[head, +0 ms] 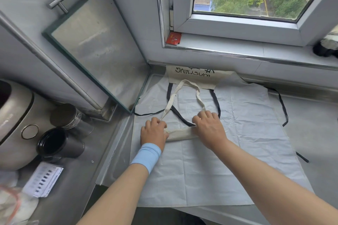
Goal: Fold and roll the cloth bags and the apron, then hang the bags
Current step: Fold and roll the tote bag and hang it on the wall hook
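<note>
A cream cloth bag lies rolled into a narrow roll (181, 134) on top of a pale grey apron (228, 133) spread flat on the counter. The bag's cream handle loop (184, 86) stretches away from the roll toward the window. My left hand (154, 132) grips the roll's left end with curled fingers. My right hand (209, 127) holds the right end, fingers curled over it. A second cream bag (193, 76) printed with black lettering lies flat at the back under the window sill. The apron's black straps (282, 107) trail over it and off to the right.
A glass-fronted cabinet door (95, 42) with a metal handle stands open at the left. Left of the apron are a steel appliance (14, 120), two dark cups (58, 143), and a printed card (43, 179). A red packet (173, 38) sits on the window sill.
</note>
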`<action>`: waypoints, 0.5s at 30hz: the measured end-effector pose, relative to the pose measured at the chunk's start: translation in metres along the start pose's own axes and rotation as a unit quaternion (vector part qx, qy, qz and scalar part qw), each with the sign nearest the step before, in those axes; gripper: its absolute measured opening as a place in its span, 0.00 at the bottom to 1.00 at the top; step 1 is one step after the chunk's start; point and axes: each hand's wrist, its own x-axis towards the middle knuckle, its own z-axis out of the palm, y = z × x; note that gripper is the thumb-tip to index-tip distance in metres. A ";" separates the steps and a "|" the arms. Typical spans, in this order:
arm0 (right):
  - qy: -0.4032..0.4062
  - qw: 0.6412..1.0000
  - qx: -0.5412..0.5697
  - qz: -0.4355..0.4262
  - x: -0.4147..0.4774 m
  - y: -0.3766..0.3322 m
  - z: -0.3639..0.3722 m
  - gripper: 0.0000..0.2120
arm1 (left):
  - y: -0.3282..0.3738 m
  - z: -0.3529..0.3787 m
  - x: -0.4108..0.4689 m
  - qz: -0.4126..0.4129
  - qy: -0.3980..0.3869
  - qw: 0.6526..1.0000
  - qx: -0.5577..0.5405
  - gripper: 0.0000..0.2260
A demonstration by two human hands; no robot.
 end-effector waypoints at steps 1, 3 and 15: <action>0.016 1.000 -0.009 -0.020 0.002 -0.003 0.000 0.13 | 0.008 -0.002 0.002 0.024 0.016 1.000 0.011 0.11; 0.039 0.996 0.016 -0.075 0.003 -0.010 0.000 0.14 | 0.026 -0.005 0.002 0.122 0.030 0.992 0.017 0.13; -0.042 0.969 0.202 -0.135 -0.010 0.015 0.034 0.30 | -0.002 0.035 -0.009 0.219 -0.076 0.970 -0.073 0.27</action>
